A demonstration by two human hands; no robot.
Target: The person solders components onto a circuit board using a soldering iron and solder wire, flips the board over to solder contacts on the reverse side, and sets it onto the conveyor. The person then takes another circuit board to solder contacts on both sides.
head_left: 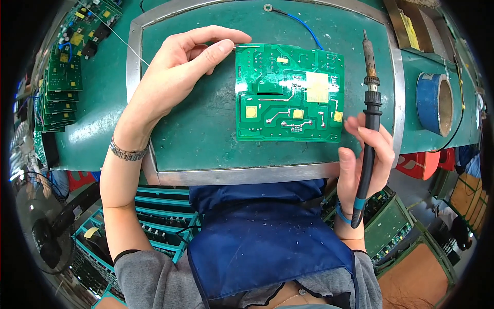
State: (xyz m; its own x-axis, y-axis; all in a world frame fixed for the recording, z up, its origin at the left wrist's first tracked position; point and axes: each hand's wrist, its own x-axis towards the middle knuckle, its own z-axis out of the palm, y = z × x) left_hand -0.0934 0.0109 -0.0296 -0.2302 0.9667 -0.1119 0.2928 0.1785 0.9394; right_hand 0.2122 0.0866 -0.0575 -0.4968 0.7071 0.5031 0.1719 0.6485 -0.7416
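Board [280, 77] is lying near the middle of the work surface, with its track side facing up. Left hand [177, 67] is pinching a thin wire [247, 47] between thumb and forefinger, the wire's tip showing at the board's upper left edge; whether it is touching cannot be told. Right hand [380, 154] is curling loosely around an iron [371, 110], which is standing clear of the board on its right side with the tip pointing away from the person.

As to progress, several tracks are already carrying bright metal, and yellow patches [317, 87] are covering parts of the face. Work appears to be resting between touches, since the iron is not meeting any joint. Glare is washing out part of the board, so how many joints are remaining cannot be told.

Green surface [206, 134] is showing scuffs and small specks inside a metal frame [221, 177]. Blue cable [303, 26] with a ring end is running to the board's upper edge; whether it is joined there cannot be told. Blue roll [427, 105] is standing beyond the frame on the right. Further boards [62, 82] are standing in a row at the left. Dark fan [43, 226] is occupying the lower left, teal racks [159, 206] are sitting below the bench edge, and red seats [422, 165] are showing at the right.
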